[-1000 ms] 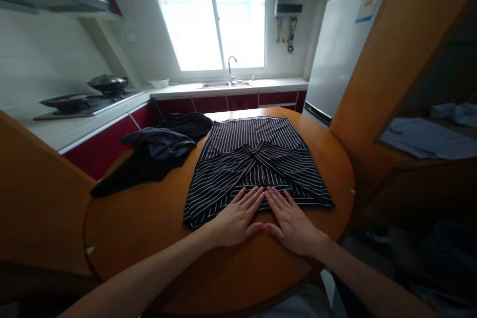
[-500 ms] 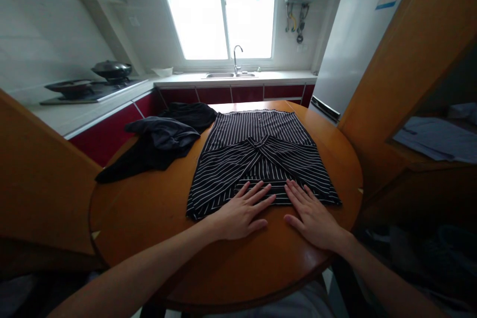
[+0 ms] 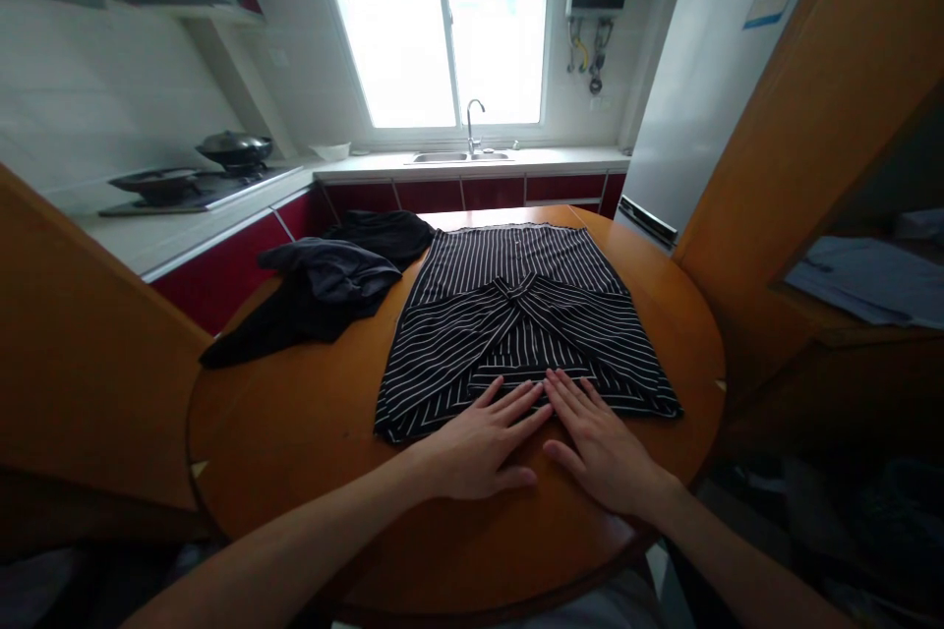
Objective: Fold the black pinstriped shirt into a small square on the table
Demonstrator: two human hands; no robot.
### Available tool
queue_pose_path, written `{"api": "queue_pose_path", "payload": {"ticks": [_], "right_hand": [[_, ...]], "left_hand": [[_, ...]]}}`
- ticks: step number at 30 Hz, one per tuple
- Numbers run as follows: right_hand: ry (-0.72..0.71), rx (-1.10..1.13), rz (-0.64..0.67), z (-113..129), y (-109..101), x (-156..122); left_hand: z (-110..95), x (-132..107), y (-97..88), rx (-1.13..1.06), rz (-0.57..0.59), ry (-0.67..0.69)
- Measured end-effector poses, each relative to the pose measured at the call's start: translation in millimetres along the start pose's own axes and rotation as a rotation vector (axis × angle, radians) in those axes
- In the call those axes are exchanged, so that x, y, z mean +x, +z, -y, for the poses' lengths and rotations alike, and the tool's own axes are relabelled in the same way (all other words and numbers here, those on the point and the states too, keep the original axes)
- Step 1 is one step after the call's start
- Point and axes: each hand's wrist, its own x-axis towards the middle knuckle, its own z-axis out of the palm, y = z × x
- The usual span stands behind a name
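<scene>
A black shirt with white stripes (image 3: 516, 256) lies spread on the round wooden table (image 3: 295, 452), its sleeves folded inward so they meet near the middle. The collar end points toward me. My left hand (image 3: 483, 442) rests flat with fingers stretched, its fingertips on the shirt's near edge. Beside it my right hand (image 3: 601, 447) also lies flat, fingertips on the same near edge. The two hands' fingertips almost meet, and nothing is held in either.
Dark garments (image 3: 324, 280) lie heaped at the table's left. Behind stand a counter with a sink (image 3: 461, 157) and a stove with a lidded wok (image 3: 234, 149). A fridge (image 3: 708, 79) is at the right, beside a wooden partition (image 3: 796, 118).
My right hand has slid left along the near edge, closer to my left hand. My left hand stays nearly in place on the shirt. The whole view has shifted slightly.
</scene>
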Motion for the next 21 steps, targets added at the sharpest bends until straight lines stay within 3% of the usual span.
{"api": "queue_pose_path", "payload": {"ticks": [5, 11, 21], "right_hand": [[0.024, 0.022, 0.034, -1.0, -1.4, 1.9], [0.056, 0.007, 0.054, -2.0, -5.3, 2.9], [0.077, -0.035, 0.069, -39.2, -10.5, -9.3]], "left_hand": [[7.7, 4.0, 1.9, 0.008, -0.157, -0.089], [23.3, 3.4, 24.0, 0.088, -0.102, -0.152], [21.8, 2.9, 21.9, 0.081, -0.079, -0.190]]}}
